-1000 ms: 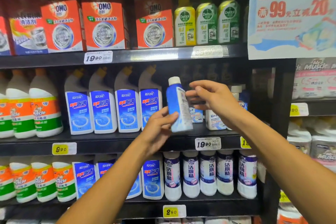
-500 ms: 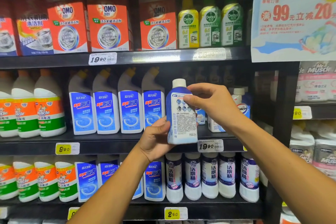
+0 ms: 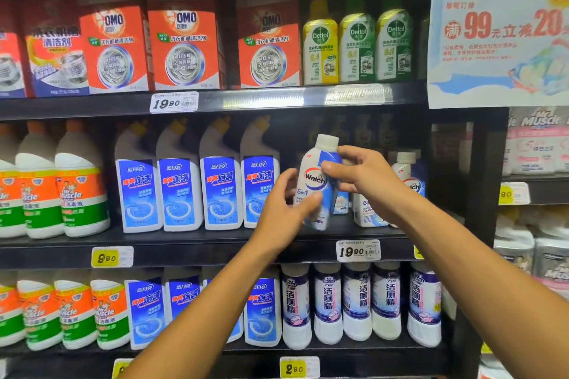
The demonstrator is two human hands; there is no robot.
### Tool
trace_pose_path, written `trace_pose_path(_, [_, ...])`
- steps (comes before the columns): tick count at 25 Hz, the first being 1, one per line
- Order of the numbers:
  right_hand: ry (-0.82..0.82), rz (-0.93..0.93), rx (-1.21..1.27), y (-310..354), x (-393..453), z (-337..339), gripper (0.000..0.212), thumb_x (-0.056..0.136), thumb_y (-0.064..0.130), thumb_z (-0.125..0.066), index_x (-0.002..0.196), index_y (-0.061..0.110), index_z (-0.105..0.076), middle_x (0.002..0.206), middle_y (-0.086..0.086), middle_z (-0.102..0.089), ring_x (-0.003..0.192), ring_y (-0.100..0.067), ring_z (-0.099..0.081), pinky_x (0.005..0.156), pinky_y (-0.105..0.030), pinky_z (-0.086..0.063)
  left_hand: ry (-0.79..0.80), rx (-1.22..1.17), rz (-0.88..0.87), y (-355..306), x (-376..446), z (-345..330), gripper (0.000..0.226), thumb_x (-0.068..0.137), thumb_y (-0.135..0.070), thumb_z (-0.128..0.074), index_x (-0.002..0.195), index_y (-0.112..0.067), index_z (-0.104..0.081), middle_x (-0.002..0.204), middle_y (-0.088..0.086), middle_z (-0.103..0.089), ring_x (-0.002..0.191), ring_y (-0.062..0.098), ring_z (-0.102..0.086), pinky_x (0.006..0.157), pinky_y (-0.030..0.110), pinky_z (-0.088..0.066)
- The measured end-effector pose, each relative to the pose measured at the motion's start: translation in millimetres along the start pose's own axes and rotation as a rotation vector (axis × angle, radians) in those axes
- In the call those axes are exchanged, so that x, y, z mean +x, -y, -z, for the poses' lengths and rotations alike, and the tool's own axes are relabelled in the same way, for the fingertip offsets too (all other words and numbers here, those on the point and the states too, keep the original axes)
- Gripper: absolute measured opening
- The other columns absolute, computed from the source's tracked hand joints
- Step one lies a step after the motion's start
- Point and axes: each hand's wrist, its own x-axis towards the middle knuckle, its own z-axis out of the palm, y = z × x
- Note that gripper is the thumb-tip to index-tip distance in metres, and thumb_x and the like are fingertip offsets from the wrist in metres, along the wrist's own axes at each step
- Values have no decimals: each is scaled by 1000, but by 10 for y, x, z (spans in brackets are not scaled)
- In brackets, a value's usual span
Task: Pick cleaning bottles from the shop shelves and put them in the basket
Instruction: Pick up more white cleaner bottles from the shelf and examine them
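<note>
The Walch bottle [image 3: 318,181], near upright, was pinched between both hands: right hand [image 3: 363,178] high, left hand [image 3: 283,212] low.

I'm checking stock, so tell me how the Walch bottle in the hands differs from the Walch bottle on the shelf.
The held Walch bottle is tilted and off the shelf; the shelved Walch bottle stands upright. The right hand grips the held one near its top and the left hand is at its lower part; nothing touches the shelved one. Both have white caps and blue-and-white labels.
</note>
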Motion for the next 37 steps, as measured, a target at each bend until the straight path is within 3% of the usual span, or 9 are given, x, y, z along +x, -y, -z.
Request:
trace_pose_path(3, [50, 2, -6, -100, 37, -12, 20, 95, 4, -61, 105, 20, -68, 90, 7, -76, 80, 0, -71, 64, -14, -55, 119, -10, 124, 89, 119, 83, 36, 94, -12, -64, 127, -21, -54, 120, 2, -68, 111, 16, -65, 90, 29, -57])
trace_pose_path(6, [24, 37, -56, -246, 103, -21, 26, 97, 1, -57, 117, 15, -65, 110, -4, -73, 94, -10, -70, 79, -22, -59, 68, 18, 125, 149, 233, 36, 30, 91, -4, -66, 105, -31, -60, 102, -6, -71, 95, 8, -69, 74, 22, -58])
trace_pose_path(12, [-180, 94, -371, -541, 229, -2, 35, 92, 14, -69, 126, 14, -62, 106, 8, -65, 88, 5, -60, 79, -14, -51, -16, -60, 231, 425, 338, -120, 34, 86, 1, -70, 119, -8, -62, 102, 6, -73, 89, 15, -71, 69, 24, -58])
trace_pose_path(17, [-184, 126, -372, -645, 168, 120, 33, 90, 9, -69, 122, 15, -66, 101, 16, -66, 94, 3, -64, 72, -1, -45, -9, -103, 257, 533, 429, -179, 31, 87, 2, -69, 112, -13, -62, 91, -2, -72, 72, 3, -72, 58, 17, -55])
trace_pose_path(22, [-660, 347, -481, -682, -34, 654, 33, 92, 8, -61, 125, 14, -58, 123, -1, -56, 115, -19, -54, 97, -28, -46, -11, -75, 263, 585, 523, -280, 33, 87, 0, -70, 116, -12, -60, 95, 1, -71, 80, 8, -70, 66, 23, -58])
trace_pose_path(27, [-582, 21, -503, -1002, -162, 1032, 63, 99, 16, -56, 153, 8, -24, 159, -10, -26, 147, -22, -23, 116, -32, -22, -2, -45, 258, 649, 599, -350, 37, 86, -8, -74, 117, -18, -58, 97, -2, -72, 81, 4, -71, 65, 21, -56])
trace_pose_path(30, [-477, -128, -374, -1128, -177, 1150, 62, 98, 14, -57, 152, 11, -28, 153, -8, -41, 135, -20, -46, 107, -28, -39, 5, -58, 241, 645, 606, -394, 36, 85, -7, -74, 116, -20, -59, 94, -6, -72, 74, -3, -71, 57, 14, -53])
trace_pose_path(33, [-457, -143, -337, -1212, -157, 1195, 38, 97, 10, -59, 133, 12, -49, 131, -7, -62, 97, 0, -61, 71, -8, -49, 25, -34, 221, 647, 570, -437, 40, 84, -5, -75, 116, -23, -59, 95, -6, -71, 79, 0, -70, 65, 18, -56])
trace_pose_path(37, [-439, -130, -244, -1208, -137, 1258, 47, 95, 11, -64, 138, 11, -46, 117, 1, -63, 101, -9, -62, 73, -21, -53, 58, -20, 213, 676, 530, -461, 38, 82, 1, -74, 110, -17, -56, 98, 3, -72, 87, 8, -69, 73, 21, -58])
